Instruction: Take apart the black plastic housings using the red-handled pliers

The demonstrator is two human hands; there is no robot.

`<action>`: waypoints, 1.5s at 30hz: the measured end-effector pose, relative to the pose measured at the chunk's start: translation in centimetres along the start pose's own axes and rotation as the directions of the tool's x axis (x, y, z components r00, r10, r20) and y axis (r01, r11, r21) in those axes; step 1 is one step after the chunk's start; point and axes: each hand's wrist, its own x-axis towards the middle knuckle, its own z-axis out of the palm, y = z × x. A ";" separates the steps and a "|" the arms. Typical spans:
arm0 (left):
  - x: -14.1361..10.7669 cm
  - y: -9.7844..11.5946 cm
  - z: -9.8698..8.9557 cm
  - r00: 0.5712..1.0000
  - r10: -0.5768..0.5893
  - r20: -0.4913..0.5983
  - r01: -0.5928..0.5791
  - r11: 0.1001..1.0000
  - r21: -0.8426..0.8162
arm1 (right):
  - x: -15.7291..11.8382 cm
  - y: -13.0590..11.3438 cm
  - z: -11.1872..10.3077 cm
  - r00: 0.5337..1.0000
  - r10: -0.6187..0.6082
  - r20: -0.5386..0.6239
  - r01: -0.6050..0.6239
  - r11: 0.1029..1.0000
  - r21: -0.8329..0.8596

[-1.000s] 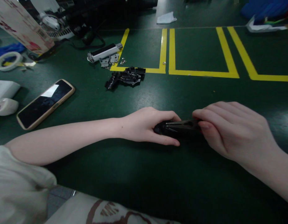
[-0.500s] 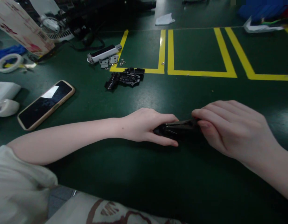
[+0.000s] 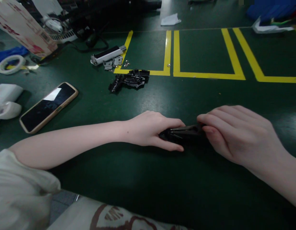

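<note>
A dark, glossy black object [image 3: 183,134] lies low over the green table between my two hands; its exact shape is hard to make out. My left hand [image 3: 157,131] grips its left end, thumb on the near side and fingers on the far side. On its right end, my right hand [image 3: 234,132] is closed, with thumb and forefinger pinched on it. Farther back lies a cluster of black parts [image 3: 131,80]. Behind that are a white and black bar-shaped part [image 3: 108,55], small metal plates [image 3: 112,63] and several small rings [image 3: 126,64].
A phone [image 3: 49,107] rests at the left, beside white rolls [image 3: 7,110] and a tape ring [image 3: 11,64]. Yellow tape outlines [image 3: 208,75] mark the green table. A printed box [image 3: 23,28], black cables and a white scrap [image 3: 170,19] are at the back.
The view has shifted slightly, so the table items sit a little farther right. Both hands keep their grip on the black object, nearly unmoved.
</note>
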 end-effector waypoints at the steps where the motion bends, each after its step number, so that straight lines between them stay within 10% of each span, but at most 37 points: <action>1: 0.0 0.0 0.0 1.000 -0.001 0.002 0.001 1.000 0.001 | -0.1 0.0 0.0 1.000 -0.002 -0.002 0.002 1.000 0.002; 45: 0.1 -0.1 -0.1 1.000 0.001 0.028 -0.002 0.998 0.061 | 0.0 0.0 0.1 1.000 0.007 0.003 -0.007 0.999 0.053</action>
